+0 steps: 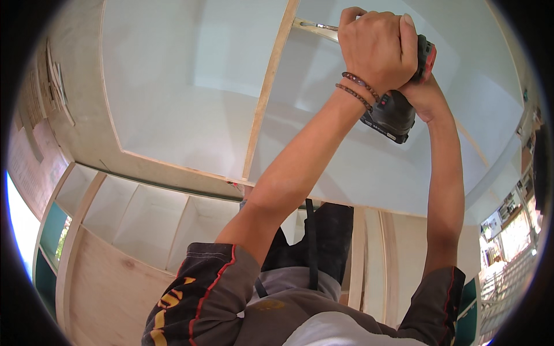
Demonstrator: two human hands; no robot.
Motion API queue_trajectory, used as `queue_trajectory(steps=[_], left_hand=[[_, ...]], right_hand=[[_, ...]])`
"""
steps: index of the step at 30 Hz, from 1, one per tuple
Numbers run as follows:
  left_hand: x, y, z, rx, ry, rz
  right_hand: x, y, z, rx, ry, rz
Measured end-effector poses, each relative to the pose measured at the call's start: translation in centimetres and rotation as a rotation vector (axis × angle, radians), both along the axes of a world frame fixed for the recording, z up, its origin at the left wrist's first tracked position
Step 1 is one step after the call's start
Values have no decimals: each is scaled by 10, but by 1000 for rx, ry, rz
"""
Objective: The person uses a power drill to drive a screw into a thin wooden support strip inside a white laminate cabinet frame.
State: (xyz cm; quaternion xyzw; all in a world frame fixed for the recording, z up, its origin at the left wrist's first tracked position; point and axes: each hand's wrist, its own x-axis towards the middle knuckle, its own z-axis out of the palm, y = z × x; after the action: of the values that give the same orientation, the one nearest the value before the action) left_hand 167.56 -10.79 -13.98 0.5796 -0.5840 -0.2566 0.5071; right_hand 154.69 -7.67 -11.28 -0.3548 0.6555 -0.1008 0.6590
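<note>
Head view: by the left grip (375, 46), folded over its front, and the right grip (426, 99), closed on it from the right with most fingers hidden, a power drill (397, 109) is held over the right-hand compartment of a white-panelled cabinet (173, 127). From the nearer left grip the silver bit (321, 26) is pointed leftward, roughly along a pale wooden crosspiece (316, 32), its tip close to the long divider edge (268, 95). Black casing with red at the rear is shown, a blocky battery (385, 130) being mounted below.

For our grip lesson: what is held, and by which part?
A cordless drill: the left hand wraps its front body; the right hand is at the handle, fingers hidden.
</note>
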Motion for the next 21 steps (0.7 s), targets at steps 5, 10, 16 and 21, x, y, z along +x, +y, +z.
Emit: queue_trajectory(steps=[5, 10, 16, 21], left_hand=[[-5, -1, 1, -36, -39, 40], [7, 1, 7, 59, -128, -177], [77, 14, 5, -112, -219, 19], [164, 33, -30, 331, -481, -177]], right_hand=[[7, 5, 4, -60, -59, -106], [-4, 9, 1, -113, -117, -71], [15, 5, 25, -167, -65, 21], [11, 5, 17, -166, -73, 77]])
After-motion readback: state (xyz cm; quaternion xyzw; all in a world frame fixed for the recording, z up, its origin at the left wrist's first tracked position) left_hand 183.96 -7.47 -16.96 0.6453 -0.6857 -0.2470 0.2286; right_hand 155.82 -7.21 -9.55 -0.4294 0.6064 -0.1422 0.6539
